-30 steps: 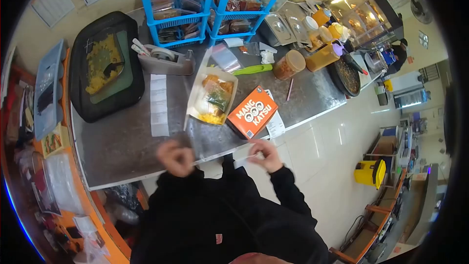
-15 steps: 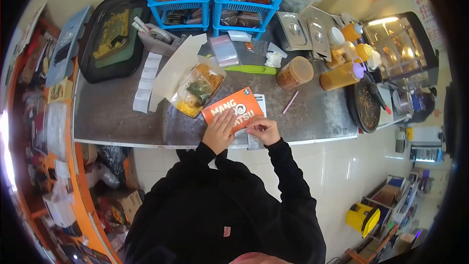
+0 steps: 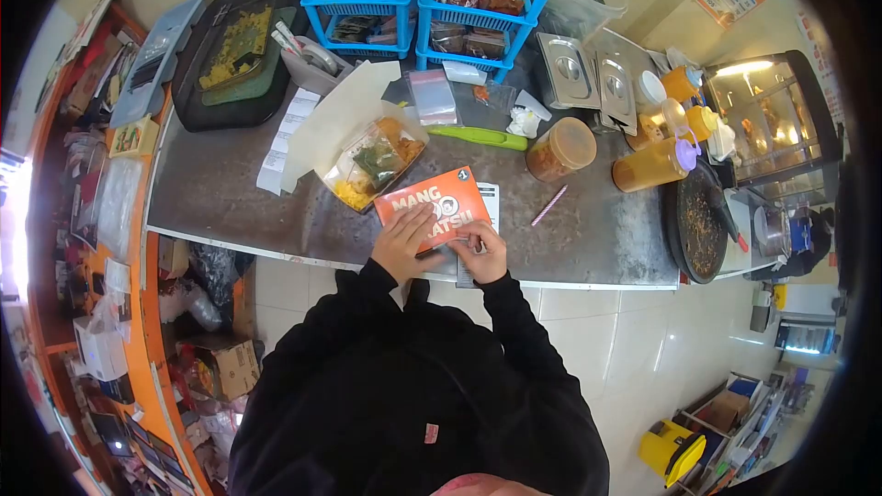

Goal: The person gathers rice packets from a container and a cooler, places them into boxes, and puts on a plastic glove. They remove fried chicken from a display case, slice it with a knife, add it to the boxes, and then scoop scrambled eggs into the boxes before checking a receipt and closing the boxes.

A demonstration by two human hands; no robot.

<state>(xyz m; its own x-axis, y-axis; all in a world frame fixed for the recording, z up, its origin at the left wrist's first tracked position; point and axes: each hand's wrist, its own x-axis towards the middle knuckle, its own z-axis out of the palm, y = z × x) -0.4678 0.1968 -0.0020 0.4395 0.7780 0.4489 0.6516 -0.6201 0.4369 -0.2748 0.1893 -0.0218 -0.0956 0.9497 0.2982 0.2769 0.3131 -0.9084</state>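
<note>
An orange printed takeout box [image 3: 439, 191] with white lettering lies closed near the counter's front edge. Across its lower left part my left hand [image 3: 402, 243] rests with the fingers laid flat, its thumb a bit blurred. The fingers of my right hand [image 3: 481, 253] are pinched at the box's lower right edge. Just left of it sits an open food box [image 3: 335, 186], its pale lid [image 3: 333, 119] folded back. Inside are yellow rice, something dark green and browned fried pieces. A printed paper slip [image 3: 492, 207] sticks out from under the orange box.
Behind are a green-handled tool [image 3: 478, 137], a lidded tub [image 3: 559, 149] and a squeeze bottle [image 3: 656, 165]. A striped pen-like stick [image 3: 548, 206] lies to the right. Blue basket racks [image 3: 469, 9] stand at the back. A dark round pan [image 3: 695, 220] sits at the right end.
The whole view has shifted slightly. My left thumb has moved down off the box front, and my right fingers have shifted a little along the lower right edge. The box stays in place.
</note>
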